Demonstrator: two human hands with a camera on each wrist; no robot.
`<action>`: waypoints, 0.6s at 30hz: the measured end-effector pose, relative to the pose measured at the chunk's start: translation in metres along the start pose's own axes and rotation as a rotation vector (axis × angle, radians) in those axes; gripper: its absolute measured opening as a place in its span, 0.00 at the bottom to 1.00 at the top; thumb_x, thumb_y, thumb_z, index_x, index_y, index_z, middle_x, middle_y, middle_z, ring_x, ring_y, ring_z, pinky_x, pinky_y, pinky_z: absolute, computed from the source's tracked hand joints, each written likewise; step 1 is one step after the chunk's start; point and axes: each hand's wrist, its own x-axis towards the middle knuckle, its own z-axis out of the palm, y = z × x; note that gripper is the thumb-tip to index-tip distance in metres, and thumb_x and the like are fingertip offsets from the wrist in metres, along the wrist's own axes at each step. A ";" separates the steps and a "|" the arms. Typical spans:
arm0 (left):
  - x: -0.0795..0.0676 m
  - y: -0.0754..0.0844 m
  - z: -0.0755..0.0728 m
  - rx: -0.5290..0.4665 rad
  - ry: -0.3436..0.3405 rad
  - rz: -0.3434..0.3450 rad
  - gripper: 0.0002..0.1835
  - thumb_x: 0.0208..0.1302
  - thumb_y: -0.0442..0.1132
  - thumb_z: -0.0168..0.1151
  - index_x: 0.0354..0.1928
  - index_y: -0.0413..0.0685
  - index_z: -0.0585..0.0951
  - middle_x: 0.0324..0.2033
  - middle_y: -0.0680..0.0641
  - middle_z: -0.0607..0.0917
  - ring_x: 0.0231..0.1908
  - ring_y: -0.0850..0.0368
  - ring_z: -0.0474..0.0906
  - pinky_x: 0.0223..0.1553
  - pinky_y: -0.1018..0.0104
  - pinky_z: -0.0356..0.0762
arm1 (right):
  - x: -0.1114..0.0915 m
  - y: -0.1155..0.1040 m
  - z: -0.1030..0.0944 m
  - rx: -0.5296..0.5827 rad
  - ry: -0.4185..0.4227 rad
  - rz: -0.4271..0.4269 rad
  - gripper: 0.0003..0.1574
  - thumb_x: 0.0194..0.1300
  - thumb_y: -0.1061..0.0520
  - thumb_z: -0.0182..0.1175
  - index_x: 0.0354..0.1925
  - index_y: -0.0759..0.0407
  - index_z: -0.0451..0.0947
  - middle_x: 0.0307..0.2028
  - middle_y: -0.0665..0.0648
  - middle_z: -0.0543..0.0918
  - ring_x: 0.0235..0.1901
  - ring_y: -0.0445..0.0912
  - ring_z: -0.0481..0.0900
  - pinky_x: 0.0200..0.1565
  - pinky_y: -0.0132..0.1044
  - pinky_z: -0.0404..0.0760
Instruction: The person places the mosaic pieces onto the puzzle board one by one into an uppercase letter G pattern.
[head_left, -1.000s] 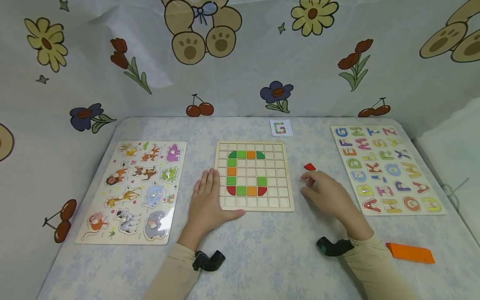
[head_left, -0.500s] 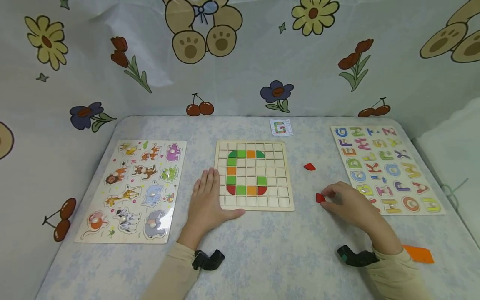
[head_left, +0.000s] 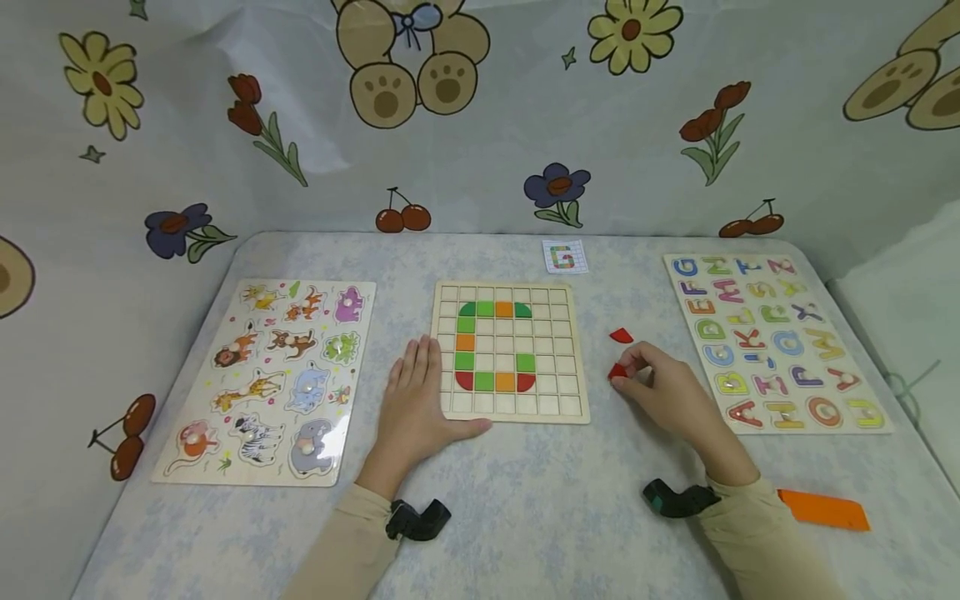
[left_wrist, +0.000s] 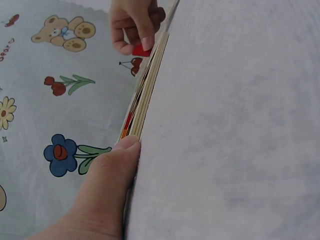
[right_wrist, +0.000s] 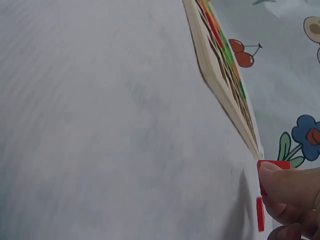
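My left hand (head_left: 412, 408) lies with straight fingers along the left edge of the square wooden grid board (head_left: 560, 405), its thumb at the near edge. Green, orange and red pieces sit in several of the board's cells, the corner ones rounded. Right of the board, my right hand (head_left: 671, 392) pinches a small red tile (head_left: 617, 372) between thumb and fingers; the right wrist view shows this red tile (right_wrist: 274, 164) under the thumb, partly hidden. Just beyond it, a second red piece with a curved edge (head_left: 621, 335) lies on the table.
A small pattern card (head_left: 566, 257) lies behind the board. An animal puzzle (head_left: 262, 383) is on the left, an alphabet puzzle (head_left: 776, 342) on the right. Near the right sleeve lies an orange block (head_left: 825, 509). A printed cloth (head_left: 480, 183) hangs behind the table.
My right hand first drew back to the right, a red tile showing in its fingers, then moved left and forward with it towards the board. The left hand has stayed put.
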 end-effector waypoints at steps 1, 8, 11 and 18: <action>0.000 0.000 0.000 -0.001 0.000 0.001 0.76 0.39 0.83 0.62 0.79 0.43 0.40 0.80 0.43 0.40 0.80 0.47 0.32 0.78 0.46 0.38 | 0.004 -0.004 0.002 0.014 0.005 -0.002 0.11 0.66 0.55 0.66 0.42 0.51 0.73 0.35 0.52 0.80 0.28 0.46 0.70 0.30 0.33 0.69; -0.001 0.001 -0.001 -0.009 -0.009 -0.003 0.75 0.40 0.82 0.62 0.79 0.43 0.40 0.80 0.44 0.40 0.80 0.48 0.32 0.78 0.46 0.38 | 0.032 -0.039 0.021 0.107 -0.032 -0.029 0.10 0.66 0.54 0.66 0.43 0.51 0.75 0.36 0.51 0.81 0.30 0.47 0.72 0.32 0.35 0.71; 0.000 0.001 0.000 -0.004 -0.013 -0.007 0.76 0.40 0.82 0.62 0.79 0.43 0.39 0.80 0.44 0.40 0.80 0.48 0.31 0.78 0.46 0.37 | 0.042 -0.053 0.030 0.134 -0.060 -0.036 0.10 0.66 0.53 0.66 0.44 0.51 0.75 0.36 0.51 0.81 0.30 0.47 0.72 0.32 0.35 0.73; -0.001 0.002 -0.001 0.002 -0.005 -0.008 0.76 0.39 0.83 0.62 0.79 0.43 0.40 0.80 0.44 0.41 0.80 0.48 0.32 0.78 0.47 0.38 | 0.057 -0.074 0.046 0.156 -0.068 -0.086 0.09 0.67 0.54 0.65 0.44 0.51 0.76 0.35 0.51 0.81 0.30 0.46 0.73 0.34 0.36 0.73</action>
